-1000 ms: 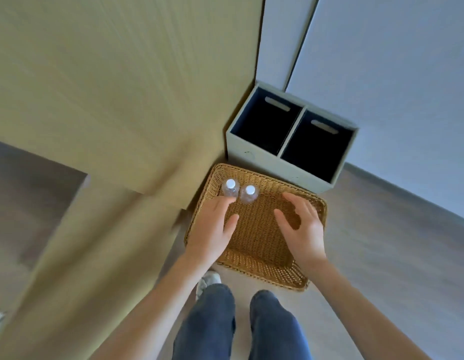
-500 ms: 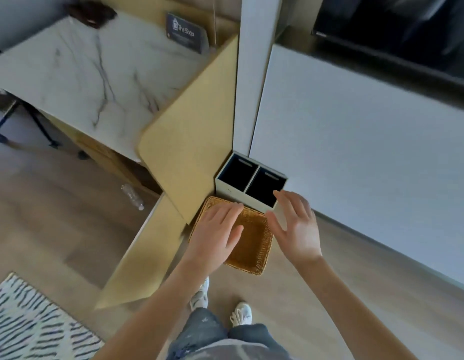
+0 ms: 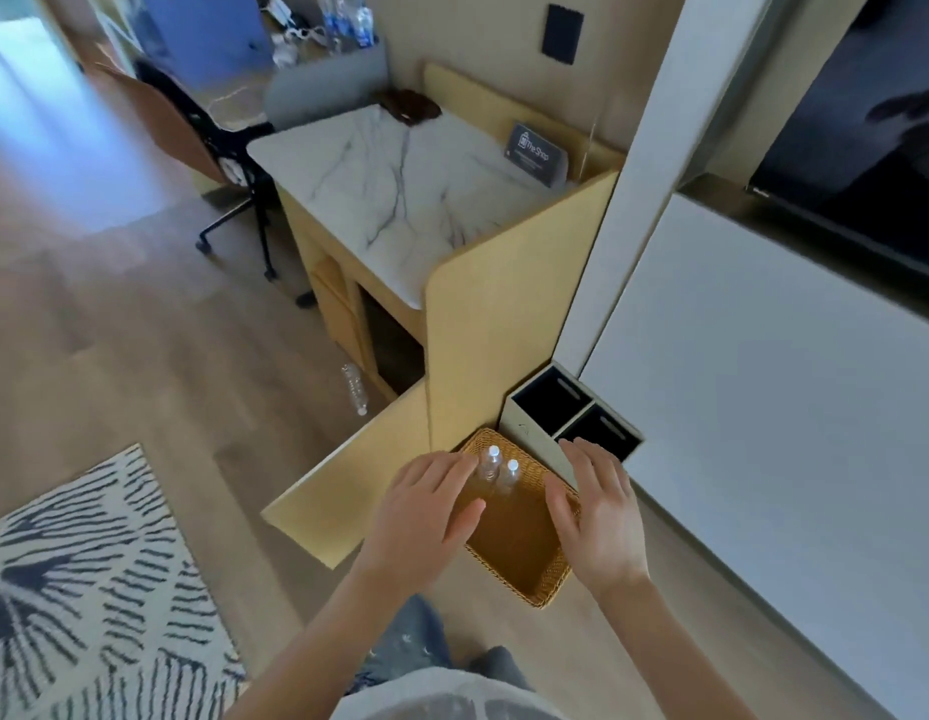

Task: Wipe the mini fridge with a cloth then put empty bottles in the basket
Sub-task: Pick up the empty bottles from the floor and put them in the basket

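Since half a second ago, the view has risen and swung left, so more floor and the whole bench top now show. The hands have drawn apart. The two capped bottles, then covered by the left hand, are now in sight between them.

Far to the left of the left hand (image 3: 426, 517), a cream rug with dark dashed stripes (image 3: 88, 589) lies on the pale wood floor (image 3: 140, 356). Up and left of that hand, well apart from it, a single clear plastic bottle (image 3: 354, 388) lies on its side on the floor. It is near the foot of the white marble-topped bench (image 3: 400, 200).

Left hand: palm down, fingers straight and spread, holding nothing. It hovers over the left rim of the woven tan wicker basket (image 3: 525, 558). Its fingertips lie just beside the nearer bottle; contact cannot be told.

Between the hands, two clear upright bottles with white caps (image 3: 487, 472) stand side by side in the basket's far left corner, apparently touching each other.

Right hand (image 3: 600, 517): palm down, fingers wide, empty, over the basket's right rim. Just past its fingertips stands a pale grey bin with two dark compartments (image 3: 525, 413). To the right of this hand runs a white cabinet front (image 3: 763, 407).
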The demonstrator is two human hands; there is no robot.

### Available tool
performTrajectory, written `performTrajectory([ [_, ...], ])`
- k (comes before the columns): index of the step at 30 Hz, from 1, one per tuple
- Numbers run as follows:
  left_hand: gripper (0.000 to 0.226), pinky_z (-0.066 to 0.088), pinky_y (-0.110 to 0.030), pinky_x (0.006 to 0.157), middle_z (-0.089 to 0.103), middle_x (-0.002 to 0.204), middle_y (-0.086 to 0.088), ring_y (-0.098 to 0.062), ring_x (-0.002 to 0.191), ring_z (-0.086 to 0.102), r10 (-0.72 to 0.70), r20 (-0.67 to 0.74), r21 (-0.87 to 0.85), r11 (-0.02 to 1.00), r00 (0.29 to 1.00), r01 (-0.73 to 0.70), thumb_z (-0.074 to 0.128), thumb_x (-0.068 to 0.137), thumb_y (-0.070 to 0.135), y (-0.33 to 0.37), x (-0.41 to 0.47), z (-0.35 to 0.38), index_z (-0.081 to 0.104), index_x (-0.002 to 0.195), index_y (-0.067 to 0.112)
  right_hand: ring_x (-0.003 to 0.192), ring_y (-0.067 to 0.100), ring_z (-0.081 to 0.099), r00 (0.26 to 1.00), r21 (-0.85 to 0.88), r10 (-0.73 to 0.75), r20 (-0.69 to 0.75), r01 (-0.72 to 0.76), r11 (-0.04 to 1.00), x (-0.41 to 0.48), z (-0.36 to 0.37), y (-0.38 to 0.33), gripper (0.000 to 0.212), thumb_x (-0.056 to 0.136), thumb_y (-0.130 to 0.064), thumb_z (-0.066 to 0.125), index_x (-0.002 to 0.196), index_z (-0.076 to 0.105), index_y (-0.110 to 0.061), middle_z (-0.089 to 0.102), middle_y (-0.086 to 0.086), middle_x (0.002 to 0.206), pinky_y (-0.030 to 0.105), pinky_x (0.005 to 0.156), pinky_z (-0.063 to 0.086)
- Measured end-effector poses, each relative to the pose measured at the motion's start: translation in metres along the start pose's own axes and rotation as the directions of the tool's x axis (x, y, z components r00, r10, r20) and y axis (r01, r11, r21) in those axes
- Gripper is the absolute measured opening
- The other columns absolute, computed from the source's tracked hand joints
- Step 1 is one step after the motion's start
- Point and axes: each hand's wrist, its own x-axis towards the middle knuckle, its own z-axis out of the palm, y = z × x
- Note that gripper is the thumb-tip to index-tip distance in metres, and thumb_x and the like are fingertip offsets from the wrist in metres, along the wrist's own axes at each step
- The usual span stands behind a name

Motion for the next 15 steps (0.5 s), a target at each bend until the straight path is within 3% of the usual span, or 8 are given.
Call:
performTrajectory([
  [3, 0.055, 0.049, -0.038, 0.102, 0.063, 0.13, 0.003, -0.017, 0.122, 0.057, -0.088, -0.078, 0.006, 0.996, 0.993, 0.089, 0.026, 0.103, 0.053, -0.013, -0.025, -0.027, 0.058, 0.132, 0.018, 0.127, 0.018, 0.047, 0.996, 0.042, -0.08, 0.03, 0.078, 0.996, 0.004, 0.008, -0.026, 0.045, 0.1, -0.045, 0.036, 0.133, 0.053, -0.019, 0.054, 0.0, 0.134, 0.033, 0.101, 0.042],
  [7, 0.054, 0.045, -0.032, 0.101, 0.062, 0.13, 0.004, -0.017, 0.12, 0.057, -0.212, -0.171, 0.029, 0.975, 0.962, 0.22, 0.027, 0.103, 0.052, -0.042, -0.065, -0.057, 0.06, 0.13, 0.019, 0.131, 0.018, 0.044, 0.98, 0.06, -0.164, 0.111, 0.159, 0.986, 0.005, 0.031, -0.067, 0.045, 0.101, -0.045, 0.037, 0.136, 0.052, -0.022, 0.052, -0.001, 0.138, 0.041, 0.106, 0.044],
  [11, 0.05, 0.05, -0.04, 0.099, 0.062, 0.13, 0.003, -0.019, 0.12, 0.057, -0.322, -0.253, -0.006, 0.943, 0.912, 0.332, 0.035, 0.1, 0.046, -0.08, -0.111, -0.084, 0.06, 0.13, 0.016, 0.132, 0.023, 0.045, 0.956, 0.093, -0.234, 0.177, 0.221, 0.971, 0.001, 0.063, -0.116, 0.054, 0.1, -0.052, 0.031, 0.137, 0.053, -0.02, 0.054, 0.002, 0.138, 0.047, 0.107, 0.043],
  [15, 0.045, 0.049, -0.038, 0.099, 0.063, 0.129, 0.003, -0.017, 0.119, 0.056, -0.404, -0.31, -0.012, 0.907, 0.861, 0.422, 0.04, 0.1, 0.043, -0.126, -0.17, -0.111, 0.059, 0.13, 0.016, 0.13, 0.021, 0.047, 0.934, 0.089, -0.281, 0.218, 0.268, 0.959, -0.013, 0.103, -0.173, 0.044, 0.102, -0.042, 0.04, 0.137, 0.054, -0.019, 0.054, 0.002, 0.138, 0.04, 0.107, 0.044],
])
